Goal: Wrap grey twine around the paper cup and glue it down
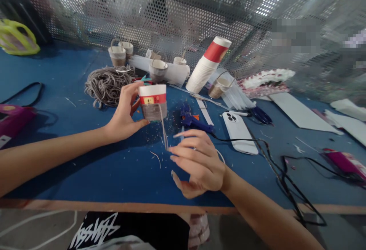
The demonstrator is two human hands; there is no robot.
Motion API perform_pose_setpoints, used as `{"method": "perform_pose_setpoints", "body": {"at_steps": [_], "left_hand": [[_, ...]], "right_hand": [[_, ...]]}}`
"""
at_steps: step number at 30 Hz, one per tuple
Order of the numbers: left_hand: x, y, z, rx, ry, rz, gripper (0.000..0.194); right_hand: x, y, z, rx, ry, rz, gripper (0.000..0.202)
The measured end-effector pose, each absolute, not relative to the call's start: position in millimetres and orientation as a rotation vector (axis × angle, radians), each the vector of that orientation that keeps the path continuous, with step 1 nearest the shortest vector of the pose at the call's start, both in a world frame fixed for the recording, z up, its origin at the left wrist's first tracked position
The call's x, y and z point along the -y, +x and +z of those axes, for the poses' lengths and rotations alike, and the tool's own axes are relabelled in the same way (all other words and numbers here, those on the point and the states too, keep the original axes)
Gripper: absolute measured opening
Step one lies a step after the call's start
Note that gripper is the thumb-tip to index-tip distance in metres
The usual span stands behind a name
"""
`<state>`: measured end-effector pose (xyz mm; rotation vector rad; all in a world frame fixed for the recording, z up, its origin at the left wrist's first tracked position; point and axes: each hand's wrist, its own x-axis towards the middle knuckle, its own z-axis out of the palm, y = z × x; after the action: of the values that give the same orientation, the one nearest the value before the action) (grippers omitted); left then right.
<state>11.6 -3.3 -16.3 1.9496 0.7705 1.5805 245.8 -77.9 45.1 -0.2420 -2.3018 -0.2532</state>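
My left hand [127, 111] grips a paper cup [153, 94], white at the rim with a red band and a small label. Grey-brown yarn [154, 111] is wound in rows around the cup's lower part. From its side a loose strand [164, 130] slants down to the fingers of my right hand [198, 162]. Those fingers are slightly spread, with the strand held at the fingertips and the thumb apart below. A blue glue gun [190, 118] lies on the table just beyond my right hand. Behind my left hand sits a tangled heap of grey yarn [104, 86].
Several small yarn-wrapped cups with handles, one a small bucket [158, 69], stand at the back. A leaning stack of paper cups [204, 69] rises beside them. Right of the glue gun lie a white phone [240, 132], black cables [268, 154] and white boards [300, 109]. Perforated metal screens the back.
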Motion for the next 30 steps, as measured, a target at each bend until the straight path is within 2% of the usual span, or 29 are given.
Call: {"method": "perform_pose_setpoints", "body": {"at_steps": [2, 5, 7, 10, 13, 16, 18, 20, 26, 30], "left_hand": [[-5, 10, -21, -0.775, 1.854, 1.665, 0.089], [-18, 5, -27, -0.825, 1.845, 1.724, 0.087], [-22, 2, -29, -0.832, 1.846, 1.707, 0.084], [-19, 3, -27, -0.799, 1.822, 1.680, 0.092], [-11, 7, -21, -0.724, 1.798, 1.618, 0.097], [-6, 11, -16, -0.698, 1.762, 1.515, 0.092], [-7, 12, -16, -0.713, 1.737, 1.512, 0.086], [-9, 11, -18, -0.735, 1.751, 1.561, 0.081], [-12, 11, -24, -0.844, 1.905, 1.564, 0.078], [-6, 12, -19, -0.850, 1.983, 1.577, 0.081]], "right_hand": [[82, 246, 45, 2.372, -0.095, -0.245, 0.006], [87, 244, 44, 2.435, 0.030, -0.206, 0.012], [82, 245, 44, 2.397, -0.053, -0.185, 0.008], [57, 257, 49, 2.326, -0.371, -0.079, 0.022], [22, 284, 59, 2.392, -1.004, 0.044, 0.032], [-1, 311, 65, 2.511, -1.470, 0.172, 0.044], [-7, 320, 64, 2.542, -1.616, 0.259, 0.049], [-6, 320, 58, 2.548, -1.632, 0.256, 0.045], [0, 299, 42, 2.523, -1.630, -0.057, 0.026], [-5, 303, 45, 2.280, -1.546, -0.027, 0.018]]}}
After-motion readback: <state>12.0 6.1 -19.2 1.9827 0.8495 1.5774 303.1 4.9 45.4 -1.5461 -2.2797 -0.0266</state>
